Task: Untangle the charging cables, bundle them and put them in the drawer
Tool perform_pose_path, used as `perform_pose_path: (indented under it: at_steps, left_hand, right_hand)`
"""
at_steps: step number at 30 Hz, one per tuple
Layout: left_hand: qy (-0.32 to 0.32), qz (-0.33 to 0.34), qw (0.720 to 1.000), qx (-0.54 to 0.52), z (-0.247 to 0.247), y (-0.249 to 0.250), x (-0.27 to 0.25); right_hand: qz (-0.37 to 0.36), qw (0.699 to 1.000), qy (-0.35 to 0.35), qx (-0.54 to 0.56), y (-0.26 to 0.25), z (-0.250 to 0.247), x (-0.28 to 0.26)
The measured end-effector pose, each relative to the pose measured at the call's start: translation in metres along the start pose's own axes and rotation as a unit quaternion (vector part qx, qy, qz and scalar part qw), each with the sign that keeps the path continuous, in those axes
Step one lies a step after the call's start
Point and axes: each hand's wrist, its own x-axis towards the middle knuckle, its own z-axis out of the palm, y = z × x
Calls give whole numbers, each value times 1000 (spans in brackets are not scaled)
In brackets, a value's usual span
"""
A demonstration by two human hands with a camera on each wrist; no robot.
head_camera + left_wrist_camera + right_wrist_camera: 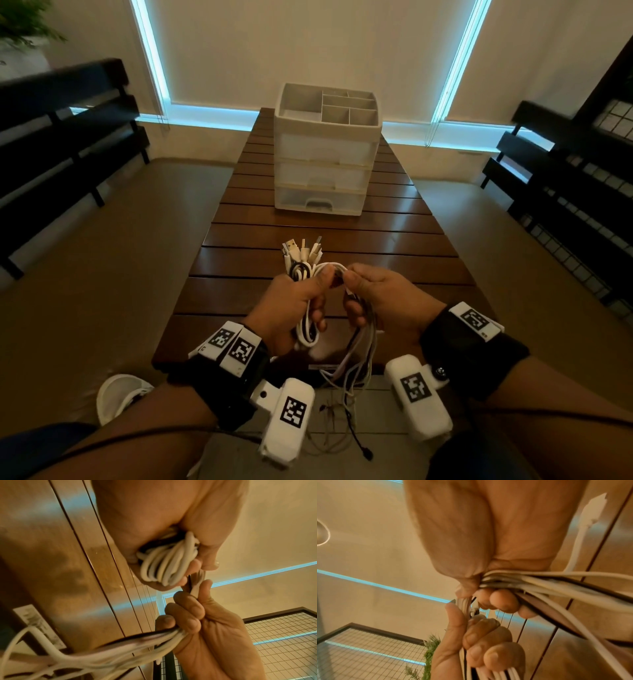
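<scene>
Several white charging cables and a black one (303,255) are gathered above the near end of the wooden table (394,236), plugs pointing away from me. My left hand (305,298) grips the coiled part; its loops (163,566) stick out below the fist. Close beside it, my right hand (368,291) grips the loose strands (547,584), which hang past the table's front edge toward the floor. A short stretch of cable bridges the two hands. The white three-drawer unit (323,171) stands further back on the table, all drawers closed.
Dark slatted benches stand at the left (61,130) and right (565,192) of the table. The drawer unit's top is an organiser tray with dividers (342,106). A plant (24,24) sits at the back left. A white shoe (120,394) shows on the floor near me.
</scene>
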Motion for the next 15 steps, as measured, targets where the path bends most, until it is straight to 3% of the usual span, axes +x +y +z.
perform_pose_path:
  at_steps: [4,10,15]
  left_hand:
    - [-15,-3,1000,-1,-2,-1,-2]
    - [9,-7,1000,-5,-4,-2,-2]
    - [57,11,998,12,-2,-5,1]
  right_hand:
    - [-5,1000,13,-21,-2,-3,0]
    - [-42,972,78,-216,3,8,10]
    - [-52,974,89,-201,8,14,13]
